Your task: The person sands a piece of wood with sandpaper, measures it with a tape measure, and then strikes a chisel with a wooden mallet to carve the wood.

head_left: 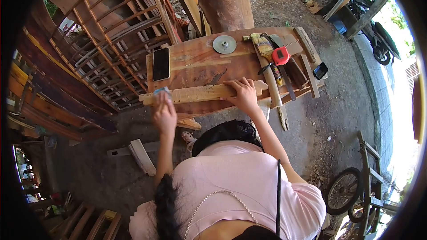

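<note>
A long, pale piece of wood [202,93] with shaped ends lies across the near edge of the wooden table. Near its left end, my left hand [165,113] is closed on a small blue-grey piece of sandpaper [163,91], pressed against the wood; this hand is slightly blurred. My right hand [243,95] grips the wood toward its right end, with the fingers over the top and the thumb on the near side. Just beyond the left hand rests a black phone [161,64].
On the table [191,69] are a grey disc [224,44], a red tape measure [280,55], a hammer-like tool with a wooden handle [269,78] and a small black case [320,70]. A slatted wooden frame [106,31] leans at the left. Offcuts [142,156] lie on the ground.
</note>
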Demonstrator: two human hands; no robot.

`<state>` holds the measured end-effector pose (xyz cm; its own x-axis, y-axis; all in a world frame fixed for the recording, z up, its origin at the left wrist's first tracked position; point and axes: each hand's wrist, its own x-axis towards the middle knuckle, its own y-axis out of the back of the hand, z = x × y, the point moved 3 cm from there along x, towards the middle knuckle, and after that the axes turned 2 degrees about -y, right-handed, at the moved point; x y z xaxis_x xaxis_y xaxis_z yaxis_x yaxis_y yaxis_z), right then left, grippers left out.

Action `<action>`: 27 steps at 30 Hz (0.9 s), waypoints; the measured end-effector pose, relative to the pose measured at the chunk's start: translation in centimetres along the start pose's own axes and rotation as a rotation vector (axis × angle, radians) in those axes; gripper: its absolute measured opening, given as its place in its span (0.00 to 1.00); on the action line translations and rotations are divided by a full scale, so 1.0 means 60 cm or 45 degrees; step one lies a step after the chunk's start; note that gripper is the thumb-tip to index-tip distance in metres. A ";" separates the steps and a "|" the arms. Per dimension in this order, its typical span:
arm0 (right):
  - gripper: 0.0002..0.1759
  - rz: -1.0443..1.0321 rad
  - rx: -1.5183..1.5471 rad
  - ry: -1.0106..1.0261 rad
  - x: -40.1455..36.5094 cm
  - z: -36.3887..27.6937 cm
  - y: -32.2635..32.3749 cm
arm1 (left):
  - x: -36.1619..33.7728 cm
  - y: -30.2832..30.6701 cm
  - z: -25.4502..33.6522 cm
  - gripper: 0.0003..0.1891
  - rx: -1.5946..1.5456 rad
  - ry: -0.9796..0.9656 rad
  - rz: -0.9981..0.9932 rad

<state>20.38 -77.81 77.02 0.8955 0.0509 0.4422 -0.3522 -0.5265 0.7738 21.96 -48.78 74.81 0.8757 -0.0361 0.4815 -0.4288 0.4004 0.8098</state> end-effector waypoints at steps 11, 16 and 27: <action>0.31 -0.090 -0.018 0.033 -0.001 -0.007 -0.002 | -0.041 -0.019 0.111 0.22 -0.183 -0.280 -0.038; 0.28 -0.217 -0.035 0.015 -0.001 -0.030 0.008 | -0.027 0.012 0.055 0.19 -0.159 -0.312 -0.021; 0.21 -0.368 -0.095 0.004 0.047 -0.005 -0.007 | 0.004 0.007 0.008 0.16 -0.225 -0.051 0.179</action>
<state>22.97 -77.19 78.05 0.9607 0.1921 0.2002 -0.1020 -0.4264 0.8988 21.88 -49.08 75.40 0.7992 -0.0033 0.6010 -0.4972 0.5583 0.6642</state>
